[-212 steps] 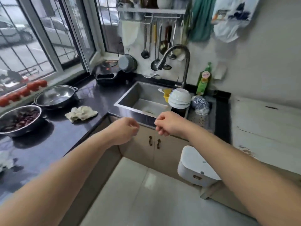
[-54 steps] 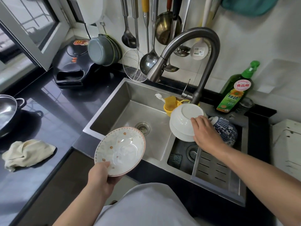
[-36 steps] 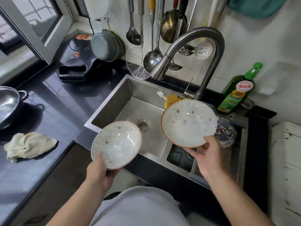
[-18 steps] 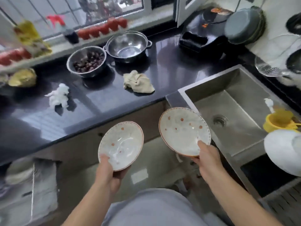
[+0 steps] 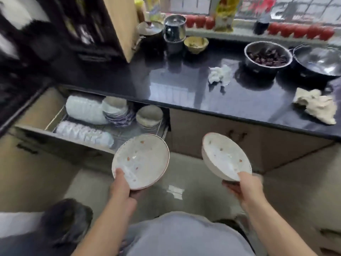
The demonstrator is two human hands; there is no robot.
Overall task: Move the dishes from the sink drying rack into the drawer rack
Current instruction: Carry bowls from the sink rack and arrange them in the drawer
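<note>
While I face the open drawer rack (image 5: 118, 132), my left hand (image 5: 121, 189) and right hand (image 5: 245, 189) each grip a spotted bowl by its near rim (thumbs inside): left bowl (image 5: 141, 161), right bowl (image 5: 224, 159).

stacked dishes (image 5: 114, 109) in drawer rack (image 5: 162, 126) under counter (image 5: 175, 85)

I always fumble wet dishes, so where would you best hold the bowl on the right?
At the near rim of the right bowl, from below. It tilts with its open face up, so the right hand can pinch that thin lip, thumb inside and fingers underneath.
</note>
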